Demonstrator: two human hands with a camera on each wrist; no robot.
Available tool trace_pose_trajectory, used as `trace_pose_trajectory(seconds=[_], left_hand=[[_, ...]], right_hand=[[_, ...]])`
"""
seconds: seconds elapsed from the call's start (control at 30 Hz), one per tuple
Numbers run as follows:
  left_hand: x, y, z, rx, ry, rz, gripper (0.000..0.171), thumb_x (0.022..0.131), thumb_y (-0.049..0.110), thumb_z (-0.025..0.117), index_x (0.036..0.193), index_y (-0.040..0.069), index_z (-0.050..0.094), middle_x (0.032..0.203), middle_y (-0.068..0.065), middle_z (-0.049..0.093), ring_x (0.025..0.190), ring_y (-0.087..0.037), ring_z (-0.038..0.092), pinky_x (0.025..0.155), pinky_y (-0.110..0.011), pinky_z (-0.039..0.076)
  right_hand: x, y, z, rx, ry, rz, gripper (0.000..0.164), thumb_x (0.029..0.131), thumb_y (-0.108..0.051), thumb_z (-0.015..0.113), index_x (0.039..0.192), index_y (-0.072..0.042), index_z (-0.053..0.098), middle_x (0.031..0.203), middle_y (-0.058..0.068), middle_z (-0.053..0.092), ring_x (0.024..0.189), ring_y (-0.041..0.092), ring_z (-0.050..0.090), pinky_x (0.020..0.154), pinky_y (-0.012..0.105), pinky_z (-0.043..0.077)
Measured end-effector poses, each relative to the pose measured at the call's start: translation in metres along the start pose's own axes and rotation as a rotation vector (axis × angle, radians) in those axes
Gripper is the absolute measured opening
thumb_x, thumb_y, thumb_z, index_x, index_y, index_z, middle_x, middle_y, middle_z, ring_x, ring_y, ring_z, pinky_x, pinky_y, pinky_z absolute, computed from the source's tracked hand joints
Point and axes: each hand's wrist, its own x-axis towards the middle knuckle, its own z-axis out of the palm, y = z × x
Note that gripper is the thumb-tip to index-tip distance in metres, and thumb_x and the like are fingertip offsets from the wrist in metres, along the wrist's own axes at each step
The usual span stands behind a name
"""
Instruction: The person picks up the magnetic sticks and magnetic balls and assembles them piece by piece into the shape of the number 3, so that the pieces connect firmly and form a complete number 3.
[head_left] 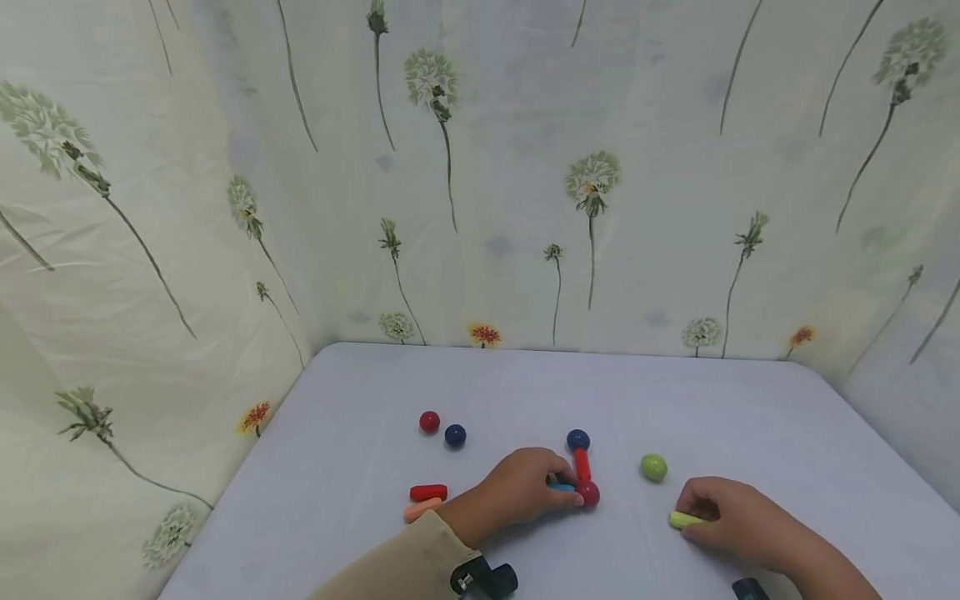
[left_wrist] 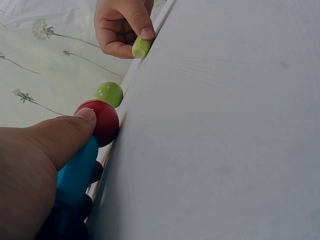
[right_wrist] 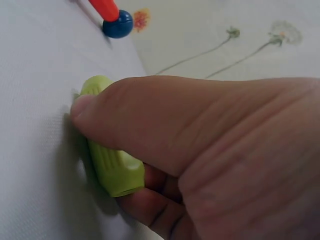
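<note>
Midway across the bench [head_left: 787, 417], the fingers of the left hand [head_left: 525, 487] grip a blue rod [left_wrist: 80, 167] and touch a red ball [head_left: 590, 494]; the head view, unlike the left wrist's, shows a red rod [head_left: 582, 463] and navy ball [head_left: 578, 440] leading from it toward the far edge. Nearer the right edge, the right hand [head_left: 738, 521] pinches a lime rod [right_wrist: 110, 165], its grooved length clearest in the right wrist view.

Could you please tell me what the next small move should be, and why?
Probably, the right hand should bring the light green stick toward the red ball: it has that stick pinched between thumb and fingers, while the left hand grips the light blue stick with its thumb tip on that ball, which seems to steady it.
</note>
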Motion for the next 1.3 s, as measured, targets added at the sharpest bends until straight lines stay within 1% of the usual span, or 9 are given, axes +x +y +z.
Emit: trace_pose_trajectory(seconds=[0.1, 0.2, 0.37, 0.5, 0.63, 0.77, 1.0, 1.13, 1.3], left_hand=[[0.001, -0.001, 0.000, -0.001, -0.001, 0.004, 0.022, 0.088, 0.048, 0.083, 0.107, 0.037, 0.078, 0.096, 0.024, 0.064, 0.090, 0.001, 0.053, 0.078, -0.021, 0.048], [0.001, -0.002, 0.000, -0.004, -0.005, 0.007, 0.022, 0.088, 0.048, 0.083, 0.107, 0.037, 0.079, 0.097, 0.024, 0.065, 0.091, 0.001, 0.054, 0.080, -0.022, 0.049], [0.001, -0.002, 0.000, -0.010, -0.010, -0.003, 0.023, 0.088, 0.048, 0.083, 0.108, 0.037, 0.079, 0.098, 0.024, 0.065, 0.093, 0.001, 0.054, 0.081, -0.023, 0.050], [0.001, -0.001, 0.000, -0.016, -0.014, -0.017, 0.023, 0.088, 0.048, 0.083, 0.108, 0.037, 0.079, 0.097, 0.024, 0.065, 0.092, 0.001, 0.054, 0.082, -0.023, 0.050], [0.000, 0.001, -0.001, -0.017, -0.016, -0.026, 0.023, 0.088, 0.047, 0.083, 0.108, 0.036, 0.079, 0.096, 0.023, 0.064, 0.091, 0.000, 0.054, 0.078, -0.022, 0.049], [-0.001, 0.002, -0.002, -0.018, -0.017, -0.030, 0.023, 0.088, 0.048, 0.083, 0.107, 0.036, 0.079, 0.095, 0.023, 0.064, 0.090, 0.000, 0.053, 0.076, -0.022, 0.048], [0.001, 0.000, -0.001, -0.020, -0.014, -0.016, 0.021, 0.088, 0.048, 0.083, 0.106, 0.038, 0.078, 0.095, 0.023, 0.064, 0.090, 0.000, 0.053, 0.075, -0.021, 0.048], [0.001, -0.001, -0.001, -0.018, -0.017, -0.018, 0.021, 0.088, 0.048, 0.083, 0.107, 0.038, 0.078, 0.097, 0.024, 0.064, 0.090, 0.000, 0.053, 0.075, -0.021, 0.048], [0.000, -0.001, -0.003, 0.003, -0.017, -0.009, 0.023, 0.089, 0.048, 0.082, 0.109, 0.038, 0.078, 0.101, 0.024, 0.065, 0.092, 0.000, 0.054, 0.077, -0.021, 0.049]], right_hand=[[0.001, 0.001, 0.000, 0.001, 0.012, -0.002, 0.018, 0.085, -0.022, 0.086, 0.093, -0.019, 0.069, 0.088, -0.005, 0.067, 0.084, 0.015, 0.059, 0.072, 0.030, 0.048], [0.004, 0.003, 0.001, -0.022, 0.033, 0.006, 0.018, 0.085, -0.025, 0.086, 0.094, -0.021, 0.071, 0.090, -0.006, 0.068, 0.086, 0.014, 0.060, 0.075, 0.034, 0.051], [0.010, 0.007, -0.001, -0.069, 0.097, 0.031, 0.019, 0.085, -0.029, 0.087, 0.098, -0.022, 0.074, 0.100, -0.007, 0.072, 0.095, 0.014, 0.064, 0.086, 0.046, 0.056], [0.014, 0.009, -0.002, -0.074, 0.135, 0.023, 0.024, 0.085, -0.033, 0.086, 0.103, -0.020, 0.076, 0.105, -0.004, 0.073, 0.100, 0.017, 0.067, 0.089, 0.051, 0.056], [0.014, 0.010, -0.003, -0.089, 0.189, 0.004, 0.027, 0.086, -0.036, 0.086, 0.105, -0.020, 0.077, 0.108, -0.002, 0.074, 0.102, 0.021, 0.068, 0.089, 0.051, 0.057], [0.012, 0.011, -0.005, -0.102, 0.256, -0.038, 0.027, 0.087, -0.037, 0.085, 0.107, -0.021, 0.078, 0.112, 0.001, 0.074, 0.103, 0.023, 0.068, 0.088, 0.048, 0.056], [0.013, 0.002, -0.006, -0.064, 0.309, 0.010, 0.034, 0.090, -0.037, 0.082, 0.116, -0.015, 0.077, 0.118, 0.011, 0.074, 0.109, 0.033, 0.068, 0.089, 0.054, 0.056], [0.014, -0.003, -0.003, -0.058, 0.356, -0.024, 0.034, 0.092, -0.032, 0.081, 0.117, -0.011, 0.076, 0.115, 0.011, 0.074, 0.107, 0.033, 0.069, 0.088, 0.053, 0.056], [0.018, -0.010, -0.001, -0.064, 0.372, -0.066, 0.035, 0.092, -0.029, 0.080, 0.120, -0.008, 0.075, 0.113, 0.010, 0.074, 0.103, 0.031, 0.069, 0.086, 0.051, 0.058]])
